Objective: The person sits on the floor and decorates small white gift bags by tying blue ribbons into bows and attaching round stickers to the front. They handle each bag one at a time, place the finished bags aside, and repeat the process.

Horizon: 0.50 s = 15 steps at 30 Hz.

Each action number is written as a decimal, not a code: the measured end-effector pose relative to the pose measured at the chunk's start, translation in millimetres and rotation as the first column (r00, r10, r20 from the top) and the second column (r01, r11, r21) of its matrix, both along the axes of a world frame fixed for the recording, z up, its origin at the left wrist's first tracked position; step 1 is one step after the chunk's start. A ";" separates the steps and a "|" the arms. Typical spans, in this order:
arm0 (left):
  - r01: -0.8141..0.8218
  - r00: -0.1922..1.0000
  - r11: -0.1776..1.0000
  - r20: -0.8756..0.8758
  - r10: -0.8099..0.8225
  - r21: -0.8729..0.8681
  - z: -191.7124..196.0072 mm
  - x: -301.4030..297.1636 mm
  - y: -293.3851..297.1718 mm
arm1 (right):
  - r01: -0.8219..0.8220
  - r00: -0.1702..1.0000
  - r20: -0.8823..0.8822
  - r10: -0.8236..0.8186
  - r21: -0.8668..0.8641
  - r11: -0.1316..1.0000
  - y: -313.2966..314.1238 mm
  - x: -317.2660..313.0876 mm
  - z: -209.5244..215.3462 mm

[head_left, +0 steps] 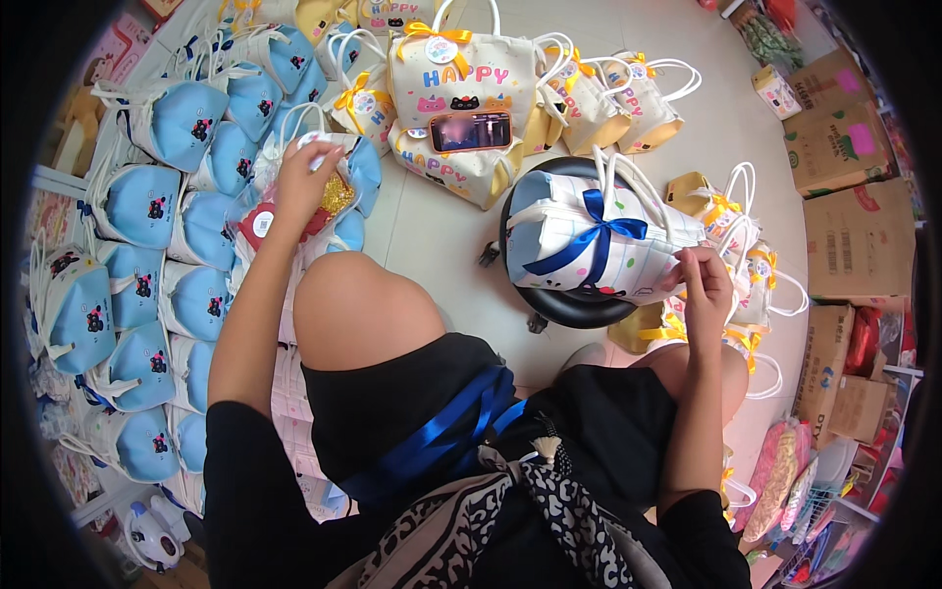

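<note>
A white gift bag (628, 257) with a blue base, coloured dots and a blue ribbon bow (595, 236) lies on its side on a round black stool (579, 310). My right hand (703, 287) pinches the bag's edge at its right end. At the left, my left hand (306, 179) is raised above a clear plastic pouch (257, 222) with red and gold contents. Its fingers are curled together by a small whitish piece; what they hold, if anything, I cannot make out. Blue ribbon lengths (442, 432) lie across my lap.
Rows of blue-based gift bags (147, 208) fill the left side. Cream bags with yellow bows (461, 59) stand ahead, a phone (471, 131) leaning on them. More cream bags (754, 285) stand right of the stool. Cardboard boxes (856, 241) line the right edge.
</note>
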<state>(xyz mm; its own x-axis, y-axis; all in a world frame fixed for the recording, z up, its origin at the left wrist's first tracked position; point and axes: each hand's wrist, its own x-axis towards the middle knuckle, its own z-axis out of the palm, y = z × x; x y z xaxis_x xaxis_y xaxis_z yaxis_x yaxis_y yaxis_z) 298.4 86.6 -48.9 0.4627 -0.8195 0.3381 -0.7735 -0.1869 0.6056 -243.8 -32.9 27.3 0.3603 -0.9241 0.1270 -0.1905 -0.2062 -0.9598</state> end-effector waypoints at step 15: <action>0.669 0.743 0.693 0.219 -0.633 -0.267 129.2 -294.5 -28.7 | -0.467 0.883 0.207 0.421 0.290 0.835 32.2 38.0 52.2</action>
